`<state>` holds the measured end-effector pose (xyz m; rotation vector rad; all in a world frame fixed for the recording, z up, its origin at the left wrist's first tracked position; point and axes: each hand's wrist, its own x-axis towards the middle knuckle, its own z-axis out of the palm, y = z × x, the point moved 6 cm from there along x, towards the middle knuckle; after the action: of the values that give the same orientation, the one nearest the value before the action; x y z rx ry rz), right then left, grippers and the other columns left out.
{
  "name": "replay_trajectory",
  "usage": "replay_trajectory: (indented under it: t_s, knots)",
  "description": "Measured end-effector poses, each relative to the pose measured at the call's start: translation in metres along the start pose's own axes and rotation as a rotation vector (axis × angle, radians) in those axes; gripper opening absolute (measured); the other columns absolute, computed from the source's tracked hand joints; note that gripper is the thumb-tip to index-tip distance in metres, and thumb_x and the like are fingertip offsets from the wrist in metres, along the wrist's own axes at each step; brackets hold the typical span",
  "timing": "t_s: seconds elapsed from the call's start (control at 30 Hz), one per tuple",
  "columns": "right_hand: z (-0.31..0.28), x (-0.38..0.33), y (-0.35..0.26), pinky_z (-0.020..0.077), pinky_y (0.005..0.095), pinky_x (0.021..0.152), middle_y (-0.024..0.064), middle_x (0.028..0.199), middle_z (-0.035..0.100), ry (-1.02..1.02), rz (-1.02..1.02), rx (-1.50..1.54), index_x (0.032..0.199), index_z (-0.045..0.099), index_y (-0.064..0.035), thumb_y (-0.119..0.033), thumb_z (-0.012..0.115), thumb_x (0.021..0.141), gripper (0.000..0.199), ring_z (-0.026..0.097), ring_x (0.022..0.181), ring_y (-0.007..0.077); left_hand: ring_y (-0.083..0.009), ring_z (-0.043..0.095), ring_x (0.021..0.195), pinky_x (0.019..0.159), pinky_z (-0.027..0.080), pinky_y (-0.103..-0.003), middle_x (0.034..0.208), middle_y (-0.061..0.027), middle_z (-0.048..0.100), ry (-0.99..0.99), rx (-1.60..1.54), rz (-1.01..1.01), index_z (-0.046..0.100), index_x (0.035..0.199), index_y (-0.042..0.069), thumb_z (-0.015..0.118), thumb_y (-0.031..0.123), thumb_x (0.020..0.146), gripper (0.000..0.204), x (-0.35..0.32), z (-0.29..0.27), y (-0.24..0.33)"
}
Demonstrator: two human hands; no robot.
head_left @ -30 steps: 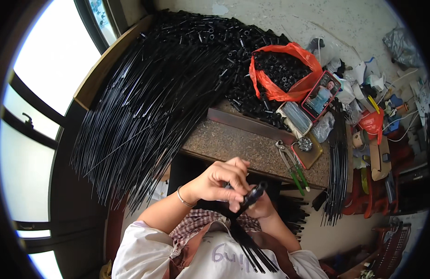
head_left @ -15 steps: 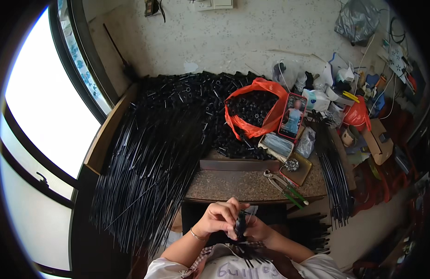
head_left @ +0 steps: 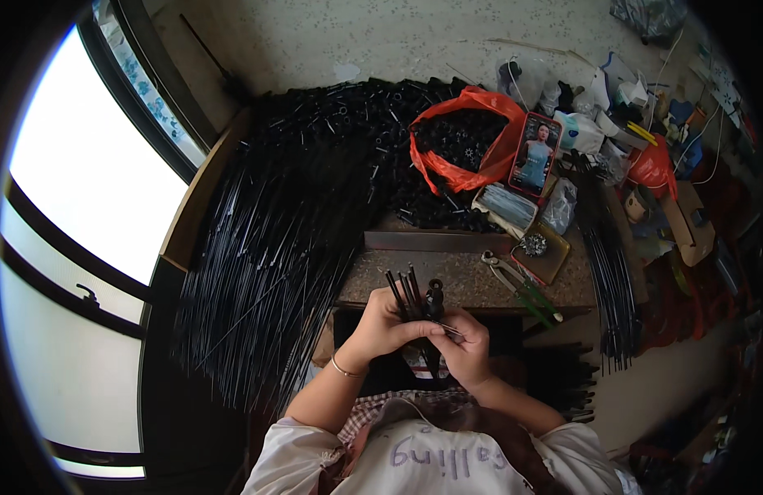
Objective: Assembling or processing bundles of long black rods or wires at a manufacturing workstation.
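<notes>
Above my lap, just in front of the table edge, my left hand (head_left: 380, 337) is closed round a bundle of thin black rods (head_left: 408, 299), whose tips point up and away from me. A black plastic fitting with a round hole (head_left: 434, 299) stands up beside the rods. My right hand (head_left: 466, 351) meets the bundle from the right, thumb and fingers pinched. A thin pale wire (head_left: 452, 329) shows at these fingers. The lower end of the bundle hangs dark between my palms, partly hidden by them.
Black rods (head_left: 266, 247) and small black plastic parts (head_left: 332, 115) heap the table's left and back. Right of them are a red bag of black parts (head_left: 431, 169), a phone (head_left: 534, 157), a box of pale wires (head_left: 507, 206), green-handled pliers (head_left: 522, 285) and more rods (head_left: 608, 280).
Both hands have risen away from my body toward the table edge, and the rods' tips now point upward, away from me. The view has tilted down.
</notes>
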<state>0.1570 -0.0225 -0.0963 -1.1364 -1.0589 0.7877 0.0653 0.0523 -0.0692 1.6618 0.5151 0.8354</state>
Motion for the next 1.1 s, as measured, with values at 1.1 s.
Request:
replay_trajectory:
  t_s: [1.1]
  knots:
    - [0.015,0.035,0.029,0.0365,0.0182,0.053,0.0007,0.069,0.044,0.057,0.031,0.024,0.076,0.047,-0.0035,-0.005,0.066,0.057,0.026,0.044,0.061,0.0078,-0.0141,0.049,0.074,0.068,0.039,-0.027,0.078,-0.008,0.051,0.088,-0.082,-0.061,0.042,0.081,0.001,0.05,-0.001,0.067,0.016,-0.009,-0.006,-0.048]
